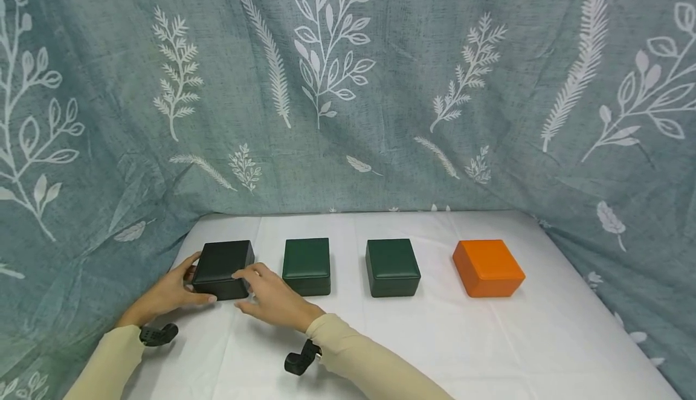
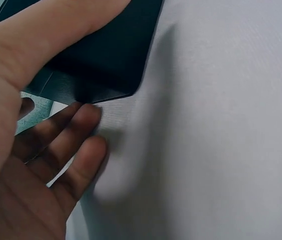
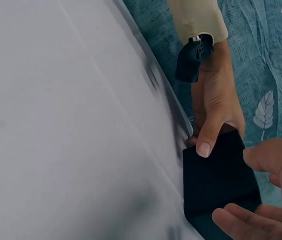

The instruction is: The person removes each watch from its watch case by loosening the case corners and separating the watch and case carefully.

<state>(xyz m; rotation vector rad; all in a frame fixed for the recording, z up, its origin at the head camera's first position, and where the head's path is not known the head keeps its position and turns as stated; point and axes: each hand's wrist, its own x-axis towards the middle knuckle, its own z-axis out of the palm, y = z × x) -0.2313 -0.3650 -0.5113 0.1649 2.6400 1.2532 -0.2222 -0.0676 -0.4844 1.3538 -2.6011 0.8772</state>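
A black box point(image 1: 223, 262) sits at the left end of a row on the white table point(image 1: 435, 339). My left hand point(image 1: 187, 286) grips its left side, thumb laid along the front edge. In the left wrist view the thumb lies over the black box point(image 2: 113, 55) and the fingers point(image 2: 80, 145) curl by its lower corner. My right hand point(image 1: 254, 284) holds the box's right front corner. In the right wrist view the black box point(image 3: 216, 185) shows between the right hand's fingers point(image 3: 268, 157) and the left thumb point(image 3: 204, 145).
Two dark green boxes point(image 1: 307, 265) point(image 1: 393, 267) and an orange box point(image 1: 487, 267) stand in a row to the right of the black one. A grey-green curtain with a leaf print point(image 1: 348, 86) hangs close behind and at both sides of the table.
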